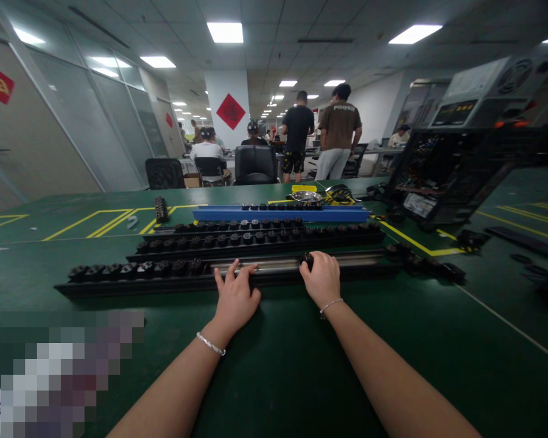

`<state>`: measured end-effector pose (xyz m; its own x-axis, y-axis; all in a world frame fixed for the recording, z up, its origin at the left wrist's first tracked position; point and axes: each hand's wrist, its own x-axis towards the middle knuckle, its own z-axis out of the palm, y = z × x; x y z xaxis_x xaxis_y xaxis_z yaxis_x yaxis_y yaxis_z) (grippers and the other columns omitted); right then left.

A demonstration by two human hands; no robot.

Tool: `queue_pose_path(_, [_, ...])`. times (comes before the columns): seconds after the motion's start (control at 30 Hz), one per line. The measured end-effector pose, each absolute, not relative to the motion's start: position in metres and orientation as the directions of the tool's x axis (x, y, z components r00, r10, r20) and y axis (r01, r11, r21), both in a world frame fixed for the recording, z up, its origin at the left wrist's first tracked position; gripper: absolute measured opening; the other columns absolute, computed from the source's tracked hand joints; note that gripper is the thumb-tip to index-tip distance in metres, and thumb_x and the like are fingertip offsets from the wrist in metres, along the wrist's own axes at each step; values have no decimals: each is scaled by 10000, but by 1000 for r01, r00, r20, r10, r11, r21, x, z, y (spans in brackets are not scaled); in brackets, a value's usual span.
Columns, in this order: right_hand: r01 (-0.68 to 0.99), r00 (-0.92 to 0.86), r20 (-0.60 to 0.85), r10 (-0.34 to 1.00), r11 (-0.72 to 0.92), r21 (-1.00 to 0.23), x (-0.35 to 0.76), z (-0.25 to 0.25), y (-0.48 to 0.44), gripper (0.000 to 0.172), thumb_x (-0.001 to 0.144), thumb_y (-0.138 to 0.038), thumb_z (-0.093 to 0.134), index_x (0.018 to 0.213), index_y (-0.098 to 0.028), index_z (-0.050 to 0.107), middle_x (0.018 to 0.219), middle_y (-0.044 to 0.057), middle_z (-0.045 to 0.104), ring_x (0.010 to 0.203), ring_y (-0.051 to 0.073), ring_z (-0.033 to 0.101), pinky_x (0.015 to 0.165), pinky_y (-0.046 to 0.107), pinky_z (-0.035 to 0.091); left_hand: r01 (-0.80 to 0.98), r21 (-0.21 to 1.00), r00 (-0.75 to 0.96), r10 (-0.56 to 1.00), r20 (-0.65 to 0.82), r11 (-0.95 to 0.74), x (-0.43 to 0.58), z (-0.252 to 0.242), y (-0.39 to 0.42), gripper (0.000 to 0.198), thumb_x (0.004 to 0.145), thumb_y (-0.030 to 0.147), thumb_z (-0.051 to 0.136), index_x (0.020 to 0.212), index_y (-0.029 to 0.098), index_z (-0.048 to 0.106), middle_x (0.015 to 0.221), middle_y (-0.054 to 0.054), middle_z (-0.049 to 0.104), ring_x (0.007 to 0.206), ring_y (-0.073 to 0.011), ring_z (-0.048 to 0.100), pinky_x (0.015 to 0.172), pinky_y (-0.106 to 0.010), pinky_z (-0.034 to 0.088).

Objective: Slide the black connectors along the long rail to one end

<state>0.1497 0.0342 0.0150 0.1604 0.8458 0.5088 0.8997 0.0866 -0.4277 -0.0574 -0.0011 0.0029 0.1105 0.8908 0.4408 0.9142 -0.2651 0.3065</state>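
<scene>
A long black rail [137, 288] lies across the green table in front of me. Small round black knob-like parts [162, 268] stand in a row on its left half. My left hand [236, 295] rests on the rail's bare middle stretch with the fingers spread and nothing held. Farther right, my right hand [322, 277] is closed around one small black knob-like part [306, 260] just at the rail's channel. Whether that part touches the channel I cannot tell. Several more dark parts [432, 265] lie by the rail's right end.
Behind are more black rails [256, 242] with parts and a blue rail [278, 214]. A metal dish [307, 196] sits at the back. An opened computer case [438, 170] stands at the right. A pixelated patch covers the lower left. People stand and sit beyond the table.
</scene>
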Motion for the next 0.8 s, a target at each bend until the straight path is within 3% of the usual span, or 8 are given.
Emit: queue_pose_path(0.8, [897,221,544,810,49,-439,161,10,36,281,801,-277,425,960,-139,610,1047,124,638,1044,252,516,1026,447,261,915,311,104,893,437,-259,-58,3,-1,488,754,204,469,1240,248,465,1200,-54,608,1350,-302,298,1087,-673,37])
